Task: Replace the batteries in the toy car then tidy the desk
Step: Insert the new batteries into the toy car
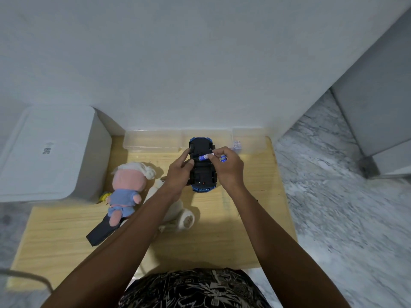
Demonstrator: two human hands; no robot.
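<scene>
A home room: plush doll [126,192] on a wooden desk [222,230], marble floor [333,196], white wall [200,63].

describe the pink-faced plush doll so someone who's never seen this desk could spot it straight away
Start at the pale wooden desk and the big white box-shaped appliance at its left. Just right of it lies the soft plush doll, beside a white plush toy. Only it has a pink face, white hair and blue clothes.
</scene>
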